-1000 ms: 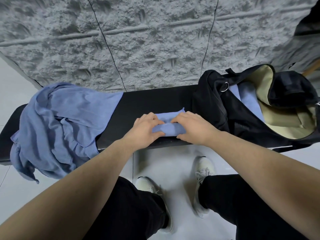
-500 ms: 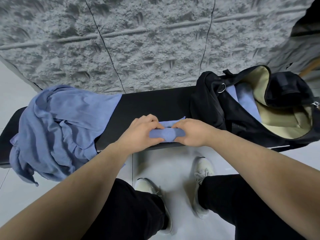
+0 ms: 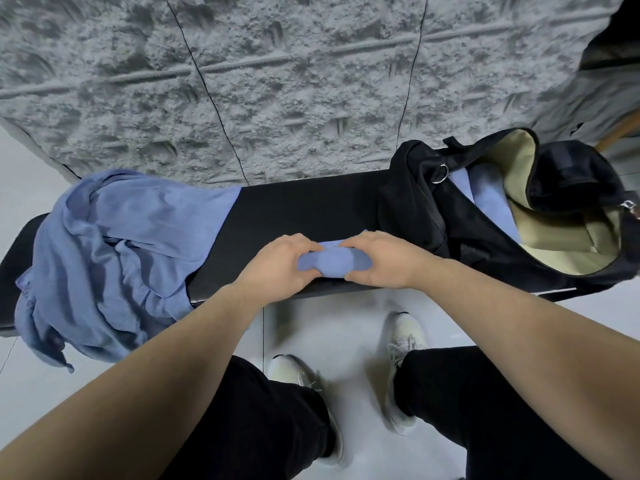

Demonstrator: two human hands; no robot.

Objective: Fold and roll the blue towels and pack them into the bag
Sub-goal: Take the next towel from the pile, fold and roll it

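Observation:
A small blue towel, rolled into a thick tube, lies near the front edge of the black bench. My left hand grips its left end and my right hand grips its right end, fingers curled over the roll. A loose heap of blue towels covers the bench's left part and hangs over its front. At the right stands the black bag, open, with a beige lining and rolled blue towels inside.
A rough grey wall rises directly behind the bench. Pale floor tiles lie below, with my two white shoes and black trouser legs close to the bench front. A wooden pole shows at the far right edge.
The flat part of the towel beyond my fingers has shrunk as the roll grew thicker. Both hands have shifted slightly away from me with it.

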